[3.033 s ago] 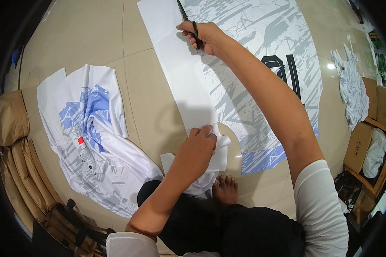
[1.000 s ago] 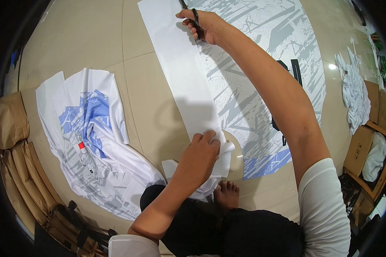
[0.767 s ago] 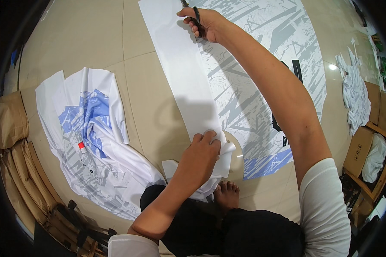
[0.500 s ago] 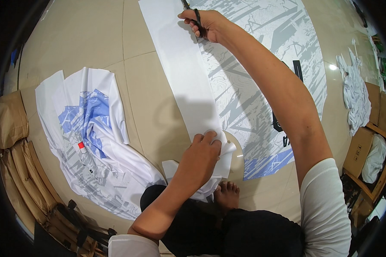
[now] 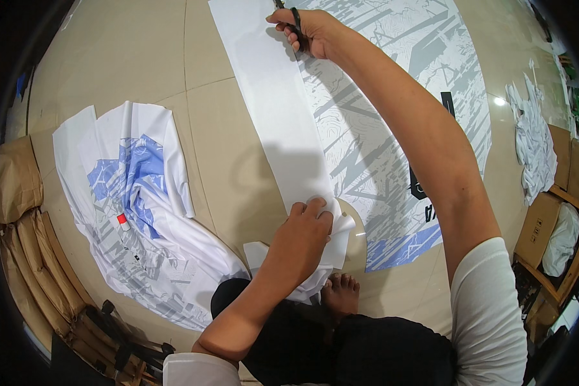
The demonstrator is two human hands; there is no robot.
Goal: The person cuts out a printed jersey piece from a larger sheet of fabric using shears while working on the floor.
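Note:
A pair of black-handled scissors [image 5: 296, 24] is in my right hand [image 5: 307, 32], its blades partly out of view at the top edge. They lie along the line between a plain white fabric strip [image 5: 264, 96] and a large grey-and-white patterned fabric panel [image 5: 373, 83] with black marks and a blue corner. My left hand [image 5: 304, 238] grips the near end of the white strip, fingers curled over the cloth. Folded white cloth bunches below that hand, next to my bare foot [image 5: 340, 294].
To the left lies a crumpled white, grey and blue printed fabric [image 5: 135, 167] with a small red-capped white item [image 5: 123, 221] on it. Brown wrapped bundles [image 5: 38, 257] line the left edge. White scraps [image 5: 532, 141] and a cardboard box [image 5: 535, 225] stand at the right.
My right hand and the scissors have shifted slightly farther away, toward the top edge. My left hand stays nearly where it was on the strip.

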